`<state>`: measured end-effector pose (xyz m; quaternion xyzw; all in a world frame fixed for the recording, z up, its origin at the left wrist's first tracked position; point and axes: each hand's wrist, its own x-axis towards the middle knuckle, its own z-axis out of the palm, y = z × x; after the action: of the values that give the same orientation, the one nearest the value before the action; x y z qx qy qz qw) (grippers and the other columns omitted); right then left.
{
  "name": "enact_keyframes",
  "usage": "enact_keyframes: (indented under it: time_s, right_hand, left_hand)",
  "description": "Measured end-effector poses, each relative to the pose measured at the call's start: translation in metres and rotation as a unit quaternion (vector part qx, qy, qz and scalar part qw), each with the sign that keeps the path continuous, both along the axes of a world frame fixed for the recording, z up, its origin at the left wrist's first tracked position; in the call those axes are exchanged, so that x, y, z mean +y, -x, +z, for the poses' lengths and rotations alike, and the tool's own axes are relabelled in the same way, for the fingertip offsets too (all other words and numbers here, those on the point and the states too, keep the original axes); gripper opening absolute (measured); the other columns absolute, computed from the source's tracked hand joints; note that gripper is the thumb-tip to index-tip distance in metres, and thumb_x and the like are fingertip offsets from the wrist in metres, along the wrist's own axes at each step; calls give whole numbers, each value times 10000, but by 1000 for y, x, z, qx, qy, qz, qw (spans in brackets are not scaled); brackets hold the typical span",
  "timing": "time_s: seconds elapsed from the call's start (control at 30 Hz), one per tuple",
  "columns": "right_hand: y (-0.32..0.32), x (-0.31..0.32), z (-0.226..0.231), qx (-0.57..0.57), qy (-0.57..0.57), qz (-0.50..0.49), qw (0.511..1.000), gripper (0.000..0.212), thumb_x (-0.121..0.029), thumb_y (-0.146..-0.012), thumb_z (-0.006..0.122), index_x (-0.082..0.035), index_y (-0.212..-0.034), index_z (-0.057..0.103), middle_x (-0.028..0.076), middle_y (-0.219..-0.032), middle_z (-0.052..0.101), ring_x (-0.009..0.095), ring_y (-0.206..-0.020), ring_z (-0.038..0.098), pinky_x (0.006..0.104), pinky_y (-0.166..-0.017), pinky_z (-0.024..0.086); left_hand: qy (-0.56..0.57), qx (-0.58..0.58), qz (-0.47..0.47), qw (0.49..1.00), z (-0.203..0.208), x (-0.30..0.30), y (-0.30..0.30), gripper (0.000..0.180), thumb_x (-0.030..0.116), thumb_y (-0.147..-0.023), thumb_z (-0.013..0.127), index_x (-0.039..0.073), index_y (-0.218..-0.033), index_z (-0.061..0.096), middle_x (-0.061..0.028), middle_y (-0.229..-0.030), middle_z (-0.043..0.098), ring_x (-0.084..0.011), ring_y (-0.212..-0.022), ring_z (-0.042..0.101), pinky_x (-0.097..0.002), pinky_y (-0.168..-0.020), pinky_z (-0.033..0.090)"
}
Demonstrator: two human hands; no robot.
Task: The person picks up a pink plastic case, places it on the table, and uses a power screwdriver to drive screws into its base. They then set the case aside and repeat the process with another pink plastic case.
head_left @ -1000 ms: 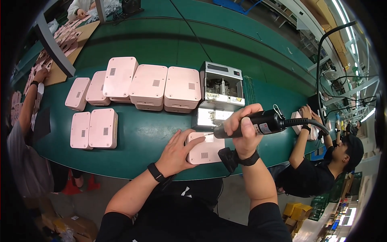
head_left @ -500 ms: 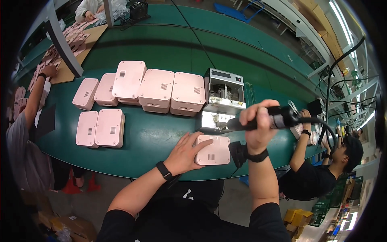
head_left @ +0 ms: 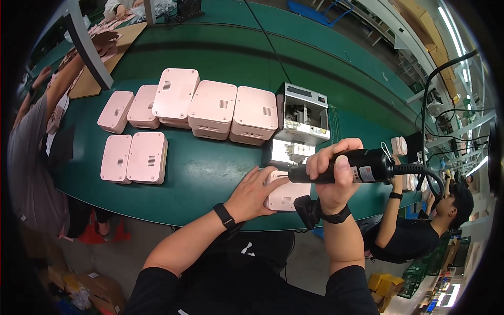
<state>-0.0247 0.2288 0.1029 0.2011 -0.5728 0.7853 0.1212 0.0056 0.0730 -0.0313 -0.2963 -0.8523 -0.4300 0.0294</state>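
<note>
A pale pink plastic box (head_left: 287, 200) with a slotted grille and corner screw holes lies near the table's front edge. My left hand (head_left: 251, 193) grips its left side, fingers along the edge and thumb on the top face. My right hand (head_left: 336, 184) is wrapped round a black corded electric screwdriver (head_left: 370, 165), held almost level. Its nose points left, over the box's far edge by my left thumb; I cannot make out whether the tip touches a screw. Just beyond stands a metal screw feeder (head_left: 303, 118) with an open front.
More pink boxes (head_left: 212, 105) stand in a row at the back, some stacked, with a pair (head_left: 148, 157) at the left. A black cable (head_left: 425, 105) hangs at right. People work on both sides, one (head_left: 420, 226) at the right. A metal post (head_left: 89, 50) rises at left.
My right hand has brought the screwdriver from beside the screw feeder down over the pink box. My left hand still holds the box. The whole view has shifted slightly.
</note>
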Motion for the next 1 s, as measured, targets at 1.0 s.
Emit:
enact_keyframes:
  time_s: [1.0]
  right_hand:
    - [-5,-16,-16,-20,-40,23,999,302,-210,-906,642,-63,-1043,417,86,-687,507,168,-542,470,331,-541,443]
  left_hand:
    - [2,39,18,999,3,-3,-3,713,243,-613,863,187,-1271,594,-132,-1288,477,-343,-1184,517,-468,-1084,375]
